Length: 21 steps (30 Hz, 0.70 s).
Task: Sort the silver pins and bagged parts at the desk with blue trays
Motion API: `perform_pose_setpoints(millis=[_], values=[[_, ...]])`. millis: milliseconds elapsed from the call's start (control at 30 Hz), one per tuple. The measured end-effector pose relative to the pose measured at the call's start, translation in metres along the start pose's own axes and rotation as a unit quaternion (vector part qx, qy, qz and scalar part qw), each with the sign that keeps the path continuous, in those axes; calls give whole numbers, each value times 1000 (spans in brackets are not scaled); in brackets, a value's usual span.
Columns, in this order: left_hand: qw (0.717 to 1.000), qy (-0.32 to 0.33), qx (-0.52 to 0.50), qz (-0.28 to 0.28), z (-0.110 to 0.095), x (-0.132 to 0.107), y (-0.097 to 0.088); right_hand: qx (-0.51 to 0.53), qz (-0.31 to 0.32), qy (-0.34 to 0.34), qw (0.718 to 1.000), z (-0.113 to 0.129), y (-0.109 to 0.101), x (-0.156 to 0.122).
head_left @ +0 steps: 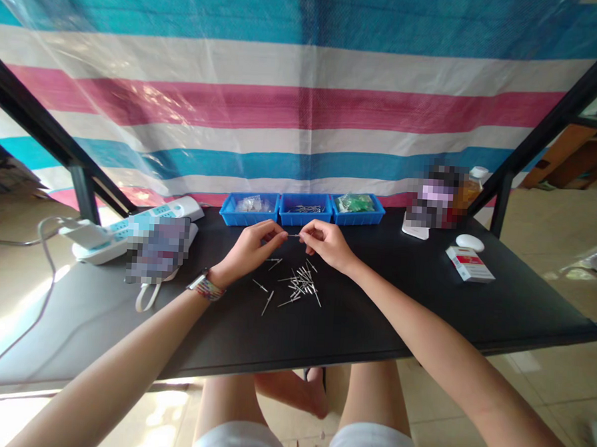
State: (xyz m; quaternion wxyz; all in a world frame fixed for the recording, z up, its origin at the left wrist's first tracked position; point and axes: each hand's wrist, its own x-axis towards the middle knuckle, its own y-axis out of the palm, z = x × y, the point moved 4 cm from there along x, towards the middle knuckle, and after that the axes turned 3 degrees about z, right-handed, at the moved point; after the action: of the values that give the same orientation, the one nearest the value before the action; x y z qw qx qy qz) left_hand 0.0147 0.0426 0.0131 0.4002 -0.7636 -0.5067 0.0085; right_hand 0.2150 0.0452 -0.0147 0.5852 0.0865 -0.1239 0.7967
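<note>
Between my two hands, just in front of the blue bins, is a thin metal pin (293, 235) that looks like a blind rivet. My left hand (260, 243) pinches one end of it between thumb and finger. On the other end, my right hand (326, 243) is closed in a similar pinch. Below my hands lies a loose pile of silver blind rivets (303, 282), each a thin stem with a thicker part. A few stray rivets (267, 303) are scattered left of the pile.
Along the back stand a blue bin (251, 219) of clear pieces, a blue bin (305, 218) of metal pins and a blue bin (359, 217) with green pieces. A power strip (184, 207) lies left on the black table (373, 321); a small box (470, 266) and white case (470, 243) lie right.
</note>
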Motion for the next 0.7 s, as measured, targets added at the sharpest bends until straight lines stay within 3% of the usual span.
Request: perform_pose_setpoints(millis=[167,300,567,700], values=[[1000,19,13,-7,-3,-1,-2,-10,-8,5,1000,-3,-1,1],[999,31,34,-16,-2,0,-4,39,-3,17,999,-1,1,1],[1000,14,11,3,-5,2,-1,74,-3,48,996,-6,1,1],[1000,-13,-2,24,-1,2,-3,67,-39,23,997,-4,-5,6]])
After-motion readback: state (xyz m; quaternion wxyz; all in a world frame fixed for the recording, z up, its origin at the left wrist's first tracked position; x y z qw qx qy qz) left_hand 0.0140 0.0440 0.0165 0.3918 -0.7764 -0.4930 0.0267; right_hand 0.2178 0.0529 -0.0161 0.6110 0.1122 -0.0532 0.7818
